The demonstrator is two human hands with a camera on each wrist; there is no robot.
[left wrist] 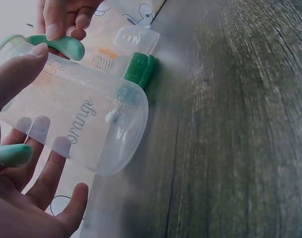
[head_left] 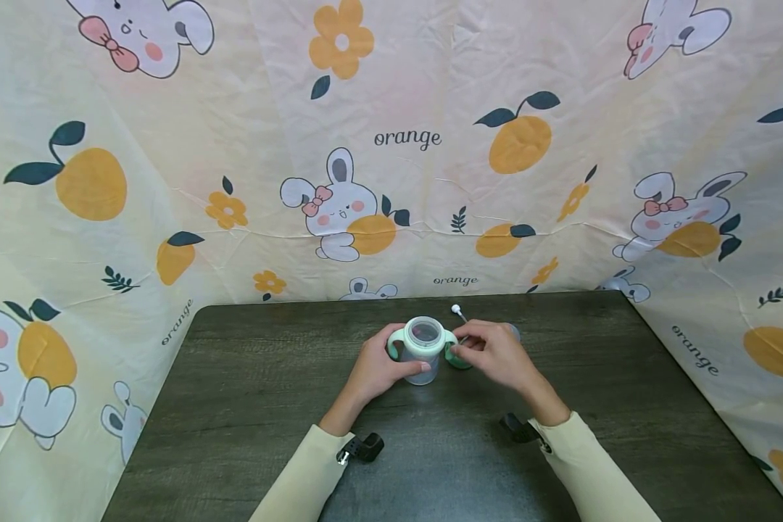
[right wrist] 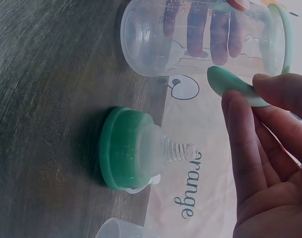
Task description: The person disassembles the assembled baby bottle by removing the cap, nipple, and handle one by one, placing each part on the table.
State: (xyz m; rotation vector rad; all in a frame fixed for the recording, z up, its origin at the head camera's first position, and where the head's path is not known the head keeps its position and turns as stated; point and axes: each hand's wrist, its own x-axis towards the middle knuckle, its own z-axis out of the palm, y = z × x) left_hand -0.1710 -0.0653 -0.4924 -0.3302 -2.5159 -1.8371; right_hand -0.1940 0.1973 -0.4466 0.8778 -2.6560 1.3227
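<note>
A clear baby bottle (left wrist: 99,116) with printed measuring marks stands out in front of me, its mint-green two-handled ring (head_left: 424,349) around the top. My left hand (head_left: 380,366) grips the bottle from its left side, thumb across the front and fingers behind the clear wall. With thumb and fingertips my right hand (head_left: 499,354) pinches the right green handle (right wrist: 220,82). Beside the bottle, a green collar (right wrist: 114,148) with a clear nipple (right wrist: 156,148) rests upright on the table, partly hidden by the right hand in the head view.
On the dark wooden table (head_left: 267,406), a clear cap (left wrist: 136,39) stands beyond the nipple. Behind the right hand shows a thin stem with a white ball end (head_left: 456,309). A printed cloth (head_left: 248,145) hangs along the table's back and sides.
</note>
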